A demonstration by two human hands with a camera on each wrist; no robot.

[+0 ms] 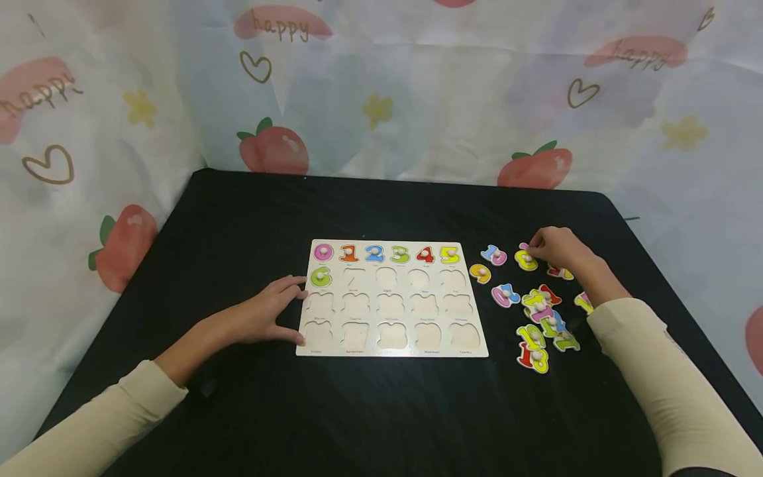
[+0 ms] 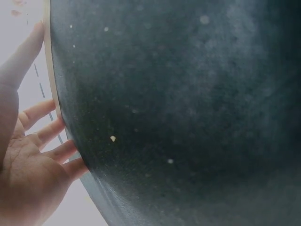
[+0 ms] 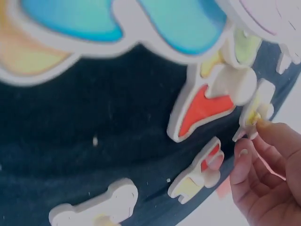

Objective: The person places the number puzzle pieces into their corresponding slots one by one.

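A white number puzzle board [image 1: 393, 298] lies on the black table, with the number pieces 0 to 6 in its recesses and the other recesses bare. My left hand [image 1: 262, 318] rests at the board's left edge, thumb near the lower corner and fingers higher up, fairly straight. In the left wrist view, the fingertips [image 2: 55, 123] touch the board's rim. At the right, my right hand [image 1: 560, 250] pinches a yellow-and-pink number piece [image 1: 526, 260] on the table. The right wrist view shows thumb and fingers at this piece [image 3: 251, 115] beside its knob.
Loose number pieces lie right of the board: an orange 9 [image 1: 479, 273], a blue-and-pink 10 [image 1: 494, 255], a pink-and-blue piece [image 1: 505, 295] and a heap of overlapping pieces [image 1: 542, 311]. A red-and-yellow piece [image 1: 532, 358] lies nearest. Printed cloth [image 1: 381, 86] hangs behind the table.
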